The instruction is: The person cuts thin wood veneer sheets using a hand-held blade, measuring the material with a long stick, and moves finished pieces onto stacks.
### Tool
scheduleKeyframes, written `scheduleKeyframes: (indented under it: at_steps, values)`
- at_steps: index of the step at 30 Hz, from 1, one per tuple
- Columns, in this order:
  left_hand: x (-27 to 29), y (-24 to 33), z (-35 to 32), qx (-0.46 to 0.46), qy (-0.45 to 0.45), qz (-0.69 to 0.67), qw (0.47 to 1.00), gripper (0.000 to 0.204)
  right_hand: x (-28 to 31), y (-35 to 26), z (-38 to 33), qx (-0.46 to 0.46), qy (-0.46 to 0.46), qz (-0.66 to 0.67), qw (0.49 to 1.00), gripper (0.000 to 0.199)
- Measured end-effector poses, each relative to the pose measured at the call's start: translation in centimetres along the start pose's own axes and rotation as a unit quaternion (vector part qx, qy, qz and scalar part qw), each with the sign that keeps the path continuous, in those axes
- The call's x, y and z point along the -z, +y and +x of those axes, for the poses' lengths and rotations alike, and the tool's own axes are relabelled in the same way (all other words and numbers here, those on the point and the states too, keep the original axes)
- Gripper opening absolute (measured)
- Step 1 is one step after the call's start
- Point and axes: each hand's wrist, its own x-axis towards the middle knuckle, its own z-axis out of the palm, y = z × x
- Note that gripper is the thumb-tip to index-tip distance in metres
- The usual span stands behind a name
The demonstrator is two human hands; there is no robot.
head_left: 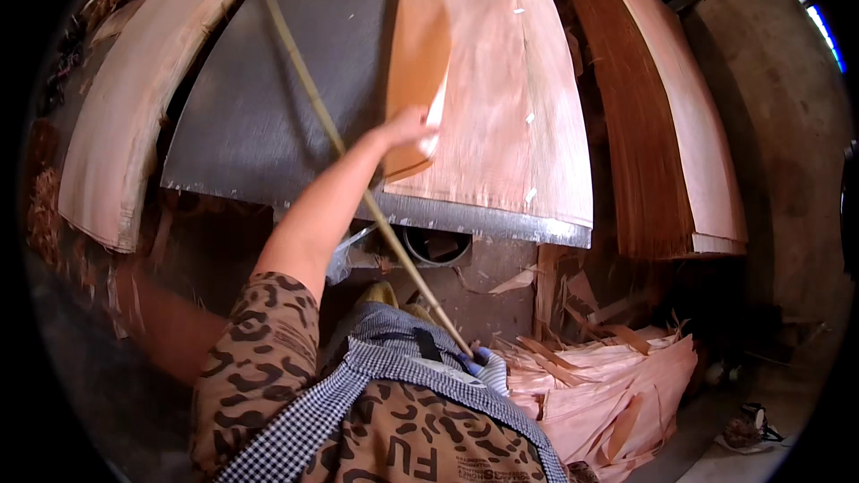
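Observation:
My bare left hand point(410, 128) is closed on the lifted edge of a thin wood veneer sheet point(419, 63), slightly blurred by motion. The sheet's left part curls up and shows an orange-brown underside. Beneath it lie pale pinkish veneer sheets point(501, 125) with small white pieces on them, covering the right part of a dark smooth tabletop point(295, 134). Low in the view, near my waist, my gloved right hand point(488, 368) grips the near end of a long thin stick point(309, 80). The stick slants up to the far left, passing by my left forearm over the dark surface.
A tall veneer stack point(134, 116) stands left of the table, another stack point(667, 116) on the right. Torn veneer scraps point(617, 394) are heaped at my right side. Under the table's near edge is a round dark opening point(437, 246). A concrete floor point(769, 125) runs along the right.

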Motion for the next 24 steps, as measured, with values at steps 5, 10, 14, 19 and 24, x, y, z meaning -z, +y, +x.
scheduleKeyframes:
  at_steps: [5, 10, 14, 19, 24]
  values:
    - [8.3, 2.2, -5.0, 0.000, 0.145, -0.596, 0.790, 0.029, 2.1, -0.4, -0.3, 0.016, 0.107, -0.013, 0.994, 0.019]
    - [9.9, -8.1, -9.7, 0.111, 0.158, -0.553, 0.810, 0.034, 3.2, -6.3, 2.7, -0.012, 0.115, 0.101, 0.988, 0.020]
    - [6.1, -10.7, -10.7, 0.161, 0.131, -0.524, 0.826, 0.036, 3.1, -13.5, 8.6, -0.043, 0.094, 0.213, 0.972, 0.020]
    - [1.5, -10.9, -11.0, 0.272, 0.146, -0.380, 0.872, 0.024, 5.9, -17.2, 15.1, 0.013, 0.061, 0.245, 0.968, 0.023]
    - [-6.1, -7.0, -7.4, 0.299, 0.139, -0.368, 0.870, 0.021, 15.8, -17.6, 17.3, -0.011, -0.037, 0.342, 0.939, 0.022]
